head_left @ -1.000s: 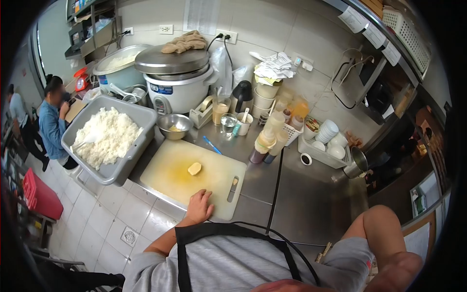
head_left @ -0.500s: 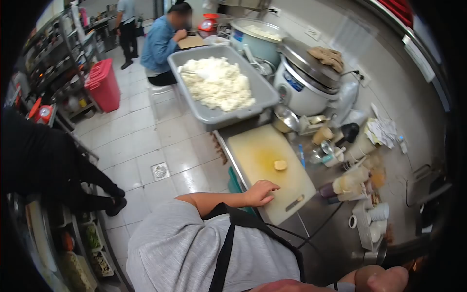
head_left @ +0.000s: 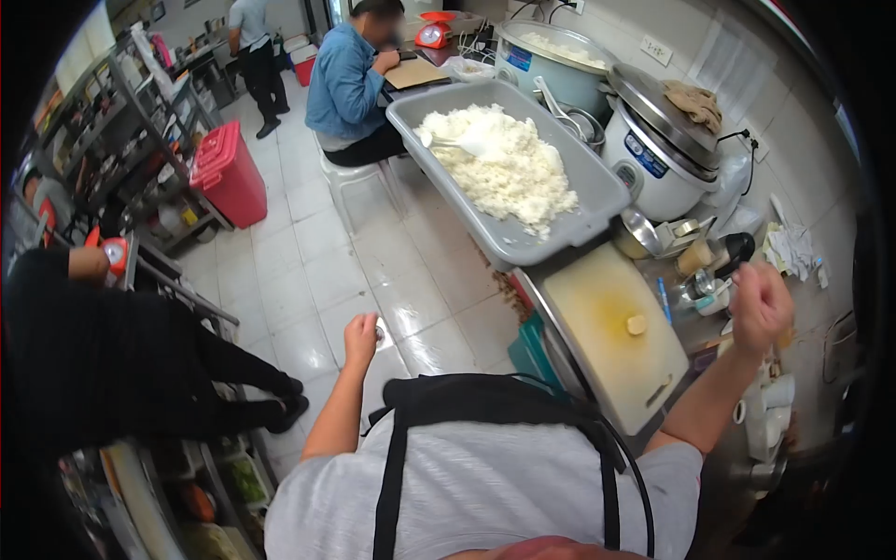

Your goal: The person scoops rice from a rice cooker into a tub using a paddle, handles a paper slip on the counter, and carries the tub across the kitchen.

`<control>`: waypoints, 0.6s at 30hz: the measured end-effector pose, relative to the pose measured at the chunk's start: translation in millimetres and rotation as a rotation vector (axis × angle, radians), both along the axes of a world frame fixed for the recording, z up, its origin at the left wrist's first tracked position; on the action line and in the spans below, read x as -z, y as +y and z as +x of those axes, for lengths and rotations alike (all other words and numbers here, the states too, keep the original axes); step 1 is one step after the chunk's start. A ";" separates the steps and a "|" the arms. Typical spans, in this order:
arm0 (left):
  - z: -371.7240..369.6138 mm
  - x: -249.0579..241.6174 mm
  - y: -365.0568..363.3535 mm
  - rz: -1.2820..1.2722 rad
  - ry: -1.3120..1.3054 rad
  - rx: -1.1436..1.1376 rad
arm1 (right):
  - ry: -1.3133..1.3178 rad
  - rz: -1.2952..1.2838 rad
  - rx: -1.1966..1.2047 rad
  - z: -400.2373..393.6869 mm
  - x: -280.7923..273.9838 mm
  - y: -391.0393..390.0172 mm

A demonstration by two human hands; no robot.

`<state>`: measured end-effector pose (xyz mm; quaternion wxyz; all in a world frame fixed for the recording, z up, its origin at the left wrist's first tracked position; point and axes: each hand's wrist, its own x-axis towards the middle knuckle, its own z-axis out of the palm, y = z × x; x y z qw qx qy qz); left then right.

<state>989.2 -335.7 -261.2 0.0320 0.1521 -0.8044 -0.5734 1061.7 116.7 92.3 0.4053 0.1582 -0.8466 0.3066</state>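
My left hand (head_left: 361,340) is raised over the tiled floor with its fingers curled in, and nothing shows in it. On the other side, my right hand (head_left: 761,306) is held up in a loose fist, overlapping the small containers by the wall in this view; no object shows in it. Between the two lies a white cutting board (head_left: 597,289) with a yellow stain. A small pale yellow piece (head_left: 636,325) sits on the board, apart from both hands. Beyond the board stands a grey tub (head_left: 523,250) of cooked rice (head_left: 495,159) with a white scoop in it.
Two large rice cookers, one open (head_left: 551,70) and one lidded (head_left: 644,163), line the wall. A seated person (head_left: 345,89) is behind the tub. Someone in black (head_left: 140,355) stands at left, near a red bin (head_left: 229,177). A metal bowl (head_left: 638,233) is beside the board.
My left hand has left the cutting board and moved left, its fingers now curled. My right hand has risen from the lower right. The view has turned left.
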 end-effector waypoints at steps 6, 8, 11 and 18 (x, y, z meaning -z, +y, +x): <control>-1.0 42.1 -137.6 -0.488 0.031 -0.017 | -0.762 -0.271 -0.216 -158.3 65.8 -114.9; -6.2 26.7 -168.7 -0.305 -0.151 -0.096 | -1.086 -0.231 -0.297 -213.3 85.3 -141.3; -12.0 22.8 -201.0 -0.325 -0.178 -0.193 | -1.262 -0.180 -0.232 -280.7 113.6 -176.4; -82.6 33.6 -231.8 -0.101 -0.207 -0.190 | -1.561 -0.351 -0.147 -375.8 154.4 -214.6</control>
